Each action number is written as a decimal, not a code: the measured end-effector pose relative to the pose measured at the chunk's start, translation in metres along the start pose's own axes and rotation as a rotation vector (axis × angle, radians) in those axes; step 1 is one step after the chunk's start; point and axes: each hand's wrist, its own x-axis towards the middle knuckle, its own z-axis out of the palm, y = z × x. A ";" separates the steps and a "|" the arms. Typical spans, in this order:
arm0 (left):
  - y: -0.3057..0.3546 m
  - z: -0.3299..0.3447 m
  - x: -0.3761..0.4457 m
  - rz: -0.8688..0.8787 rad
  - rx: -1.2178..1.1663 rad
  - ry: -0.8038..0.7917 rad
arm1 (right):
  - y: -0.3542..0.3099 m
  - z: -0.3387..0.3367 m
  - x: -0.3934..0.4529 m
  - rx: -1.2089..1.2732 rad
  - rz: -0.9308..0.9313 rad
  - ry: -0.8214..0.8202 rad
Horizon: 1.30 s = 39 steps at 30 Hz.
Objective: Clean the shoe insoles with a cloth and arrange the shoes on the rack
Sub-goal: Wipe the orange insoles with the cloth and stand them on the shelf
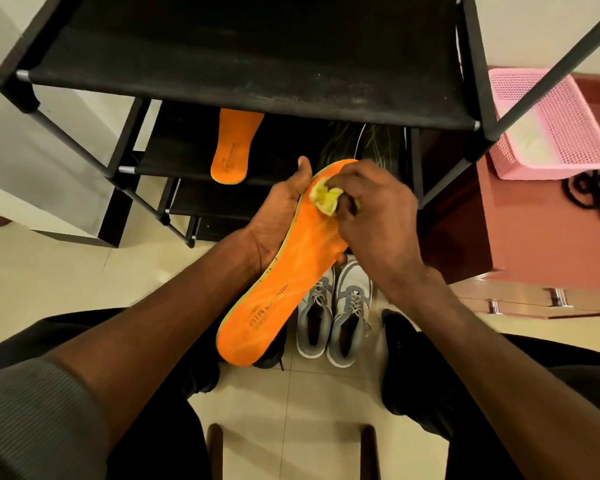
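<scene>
My left hand (278,216) cups the orange insole (284,271) from beneath, thumb up along its toe edge. My right hand's (378,216) grip pinches a crumpled yellow cloth (326,199), pressed on the insole's forepart. Beyond my grip, a second insole (234,147) lies on a lower shelf of the black rack (250,60). Below the held insole, grey shoes (333,317) stand side by side on the floor.

Left hand (278,216) palm-up, thumb raised, gripping the insole (274,292) from below — right hand (374,206) fingers curled, pinching the cloth (326,200).
</scene>
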 end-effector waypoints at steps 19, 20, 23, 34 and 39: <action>0.004 0.009 -0.010 0.021 0.054 0.129 | 0.010 0.001 -0.002 0.020 0.028 0.043; 0.003 0.010 -0.009 0.013 0.049 0.114 | 0.015 0.000 0.001 -0.007 0.063 0.090; 0.005 0.011 -0.011 0.010 0.078 0.134 | 0.004 0.003 -0.005 0.060 -0.005 0.035; 0.003 0.010 -0.013 -0.030 0.030 0.145 | -0.007 0.007 -0.010 0.142 -0.086 -0.036; 0.003 0.015 -0.015 -0.049 0.105 0.117 | 0.010 0.002 0.002 0.090 0.058 0.088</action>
